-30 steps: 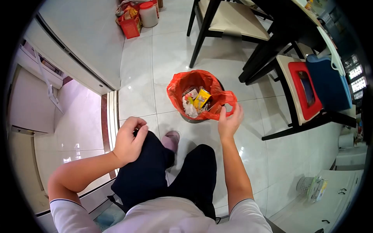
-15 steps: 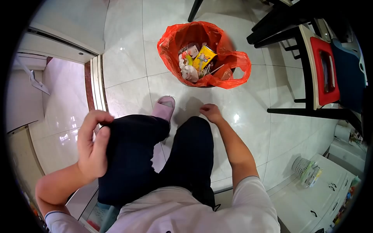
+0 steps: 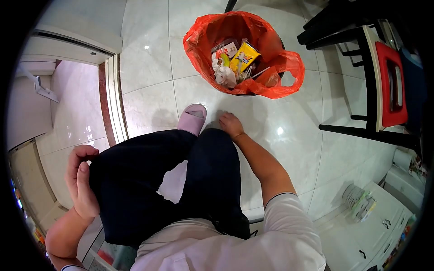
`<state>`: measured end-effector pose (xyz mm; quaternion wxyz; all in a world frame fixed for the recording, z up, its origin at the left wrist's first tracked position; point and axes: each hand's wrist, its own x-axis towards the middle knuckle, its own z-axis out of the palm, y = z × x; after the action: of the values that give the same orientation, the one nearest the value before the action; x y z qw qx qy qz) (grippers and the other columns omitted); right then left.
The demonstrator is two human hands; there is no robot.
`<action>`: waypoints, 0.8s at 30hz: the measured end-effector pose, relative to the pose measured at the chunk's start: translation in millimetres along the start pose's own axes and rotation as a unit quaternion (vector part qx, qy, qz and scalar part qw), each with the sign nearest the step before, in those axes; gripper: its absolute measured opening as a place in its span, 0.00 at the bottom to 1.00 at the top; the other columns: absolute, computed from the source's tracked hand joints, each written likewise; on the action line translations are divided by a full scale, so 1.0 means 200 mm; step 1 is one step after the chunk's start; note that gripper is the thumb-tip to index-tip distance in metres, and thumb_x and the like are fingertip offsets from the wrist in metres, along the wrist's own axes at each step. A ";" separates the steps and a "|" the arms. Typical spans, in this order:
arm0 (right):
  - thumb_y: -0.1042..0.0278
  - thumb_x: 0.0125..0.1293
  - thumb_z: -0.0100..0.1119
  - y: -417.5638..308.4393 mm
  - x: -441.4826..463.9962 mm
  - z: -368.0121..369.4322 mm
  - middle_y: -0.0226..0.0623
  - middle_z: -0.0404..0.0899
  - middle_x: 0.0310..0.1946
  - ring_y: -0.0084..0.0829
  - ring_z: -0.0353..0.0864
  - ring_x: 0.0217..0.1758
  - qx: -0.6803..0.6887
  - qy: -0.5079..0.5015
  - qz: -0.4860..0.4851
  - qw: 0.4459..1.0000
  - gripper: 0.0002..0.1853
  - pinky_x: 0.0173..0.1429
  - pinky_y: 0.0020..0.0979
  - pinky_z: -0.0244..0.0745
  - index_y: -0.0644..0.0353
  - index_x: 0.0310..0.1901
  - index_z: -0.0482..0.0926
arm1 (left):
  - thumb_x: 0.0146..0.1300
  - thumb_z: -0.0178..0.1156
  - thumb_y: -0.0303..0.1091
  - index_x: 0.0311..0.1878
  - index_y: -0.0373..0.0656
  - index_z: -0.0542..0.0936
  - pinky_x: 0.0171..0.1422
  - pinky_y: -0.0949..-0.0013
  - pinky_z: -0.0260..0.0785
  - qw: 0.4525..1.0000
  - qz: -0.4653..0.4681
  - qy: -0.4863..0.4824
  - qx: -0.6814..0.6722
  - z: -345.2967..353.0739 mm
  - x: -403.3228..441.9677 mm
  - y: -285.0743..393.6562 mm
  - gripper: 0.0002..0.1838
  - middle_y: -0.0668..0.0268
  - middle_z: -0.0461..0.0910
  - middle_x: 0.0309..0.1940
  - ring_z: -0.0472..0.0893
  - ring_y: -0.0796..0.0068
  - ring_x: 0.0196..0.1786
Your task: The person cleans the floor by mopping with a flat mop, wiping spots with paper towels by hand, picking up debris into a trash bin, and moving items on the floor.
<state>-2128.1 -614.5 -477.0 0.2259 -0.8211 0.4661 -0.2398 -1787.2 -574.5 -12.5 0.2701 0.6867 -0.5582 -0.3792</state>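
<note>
My left hand (image 3: pixel 82 183) is at the outer side of my bent left knee, thumb apart from loosely curved fingers, with nothing in it. My right hand (image 3: pixel 231 124) hangs by my right knee, fingers loosely bent and pointing down; I see nothing in it, though the fingertips are partly hidden. Both knees are in dark trousers (image 3: pixel 212 167). A pink slipper (image 3: pixel 191 120) shows on one foot. Beyond my right hand stands a bin lined with a red plastic bag (image 3: pixel 289 72). Inside lie a yellow wrapper (image 3: pixel 244 58), crumpled white tissue (image 3: pixel 224 77) and other litter.
A black-legged chair (image 3: pixel 368 131) with a red panel (image 3: pixel 391 86) stands on the right. White cabinets (image 3: pixel 361 235) with a grey basket (image 3: pixel 352 195) are at lower right. A door track (image 3: pixel 115 97) crosses the tiled floor (image 3: pixel 149 104) on the left.
My left hand has moved left and down beside the knee. My right hand has shifted left, nearer the slipper. The bin and chair sit slightly further right in view.
</note>
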 end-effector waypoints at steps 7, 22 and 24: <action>0.74 0.52 0.54 -0.04 0.10 -0.07 0.45 0.77 0.35 0.44 0.76 0.45 -0.083 -0.168 -0.093 0.978 0.04 0.50 0.38 0.74 0.63 0.29 0.78 | 0.71 0.44 0.40 0.46 0.33 0.72 0.57 0.73 0.59 1.000 -0.004 0.006 0.014 -0.02 -0.02 0.01 0.17 0.63 0.72 0.41 0.70 0.75 0.47; 0.81 0.56 0.62 -0.66 0.72 -1.31 0.42 0.78 0.37 0.39 0.77 0.36 0.063 0.348 -0.068 0.933 0.09 0.43 0.34 0.73 0.65 0.39 0.75 | 0.67 0.49 0.31 0.40 0.34 0.74 0.46 0.72 0.65 0.997 0.049 0.035 0.038 0.05 0.03 0.08 0.09 0.62 0.73 0.31 0.72 0.73 0.37; 0.79 0.55 0.62 -0.57 0.75 -1.31 0.42 0.79 0.37 0.41 0.78 0.40 -0.025 0.215 0.019 0.976 0.05 0.47 0.37 0.73 0.65 0.33 0.76 | 0.65 0.51 0.30 0.40 0.34 0.74 0.46 0.71 0.66 0.997 0.063 0.040 0.031 0.08 0.04 0.10 0.08 0.62 0.74 0.32 0.73 0.73 0.38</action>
<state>-2143.7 -731.5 -177.5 0.1044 -0.7470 0.5251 -0.3942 -1810.4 -585.5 -7.1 0.2942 0.6727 -0.6007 -0.3163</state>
